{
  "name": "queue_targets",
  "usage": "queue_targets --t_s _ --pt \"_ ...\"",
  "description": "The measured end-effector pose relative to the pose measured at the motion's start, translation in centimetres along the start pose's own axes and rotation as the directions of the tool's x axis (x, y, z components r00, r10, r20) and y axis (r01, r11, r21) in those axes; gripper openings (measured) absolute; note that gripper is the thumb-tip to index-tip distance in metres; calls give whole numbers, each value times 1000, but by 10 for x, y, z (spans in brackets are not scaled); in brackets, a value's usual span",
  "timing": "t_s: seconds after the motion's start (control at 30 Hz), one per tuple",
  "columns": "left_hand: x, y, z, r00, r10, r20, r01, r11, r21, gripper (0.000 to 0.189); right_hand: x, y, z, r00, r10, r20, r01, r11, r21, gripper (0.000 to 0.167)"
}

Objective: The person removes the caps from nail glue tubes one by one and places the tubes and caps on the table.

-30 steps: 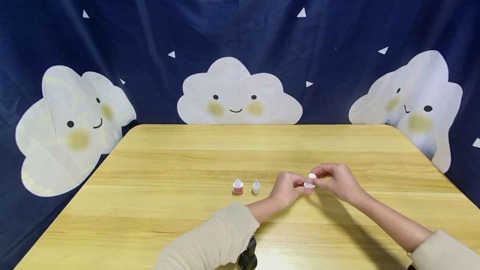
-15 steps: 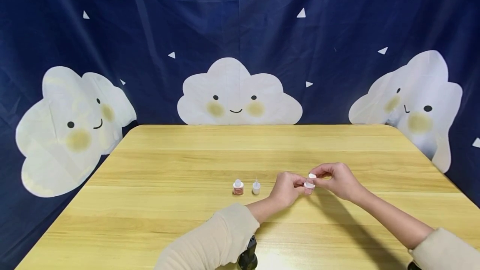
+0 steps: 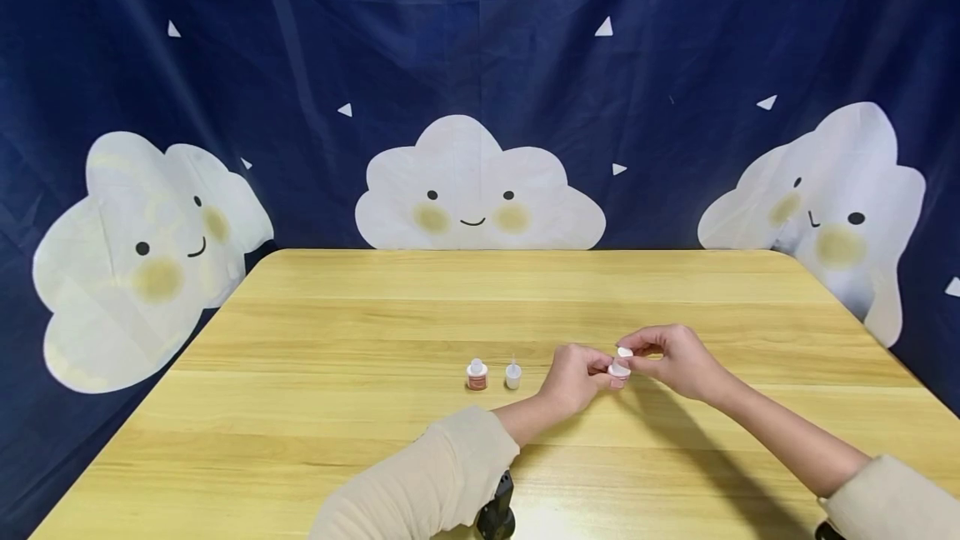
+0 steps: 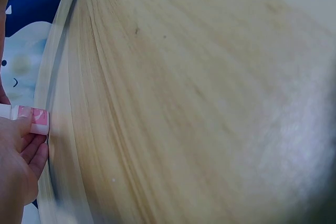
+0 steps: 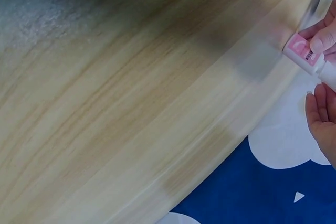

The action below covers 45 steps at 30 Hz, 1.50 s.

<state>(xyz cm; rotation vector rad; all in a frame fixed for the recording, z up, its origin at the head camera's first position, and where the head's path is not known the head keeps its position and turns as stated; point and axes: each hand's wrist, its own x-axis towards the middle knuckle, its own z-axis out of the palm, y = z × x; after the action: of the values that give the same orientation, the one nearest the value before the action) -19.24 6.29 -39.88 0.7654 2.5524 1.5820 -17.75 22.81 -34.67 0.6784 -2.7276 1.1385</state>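
My left hand (image 3: 572, 377) grips a small white bottle (image 3: 618, 372) with a pink label (image 5: 303, 50) close over the right part of the table. Thumb and fingers of my right hand (image 3: 681, 363) pinch the bottle's white cap (image 3: 625, 352) from the right. In the right wrist view the cap sits at the neck end of the bottle. To the left of my hands stands a second small bottle (image 3: 477, 378), uncapped, with a reddish label and a translucent neck. Beside it a white cap (image 3: 513, 375) lies top down, its thin stem pointing up.
The wooden table (image 3: 337, 423) spreads out around the hands. A dark blue curtain (image 3: 480, 48) with white clouds hangs behind its far edge. Under my left sleeve a black device (image 3: 496, 511) shows at the front.
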Motion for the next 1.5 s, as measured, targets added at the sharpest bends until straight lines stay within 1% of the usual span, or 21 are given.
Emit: queue_targets --t_s 0.13,0.33,0.43,0.53,0.73,1.0,1.23,1.43,1.5 --pt "0 1 0 1000 1 -5 -1 1000 -4 16 0 1 2 1000 9 -20 -9 1000 7 10" --pt "0 0 1 1000 -8 7 9 1000 -26 18 -2 2 3 998 26 -62 -26 1000 -4 8" --pt "0 0 1 1000 -23 8 23 999 -33 17 -2 2 4 997 26 -66 -26 1000 -6 7" --pt "0 0 1 1000 -25 5 25 999 -23 16 -2 3 4 997 26 -67 -27 1000 -5 7" --pt "0 1 0 999 -32 8 33 999 -32 16 -1 3 3 999 10 -53 -11 1000 -11 7" --pt "1 2 0 997 -73 23 74 996 -51 18 0 1 0 1000 -10 -14 9 1000 -23 6" --pt "2 3 -1 997 -72 17 73 996 -42 18 0 2 -2 1000 -9 15 9 1000 -13 8" --pt "3 5 -3 998 -64 26 64 998 -13 18 0 2 -1 1000 -12 8 12 1000 -1 10" --pt "4 6 -4 997 -75 30 75 997 0 17 0 2 0 1000 -2 1 2 1000 1 11"
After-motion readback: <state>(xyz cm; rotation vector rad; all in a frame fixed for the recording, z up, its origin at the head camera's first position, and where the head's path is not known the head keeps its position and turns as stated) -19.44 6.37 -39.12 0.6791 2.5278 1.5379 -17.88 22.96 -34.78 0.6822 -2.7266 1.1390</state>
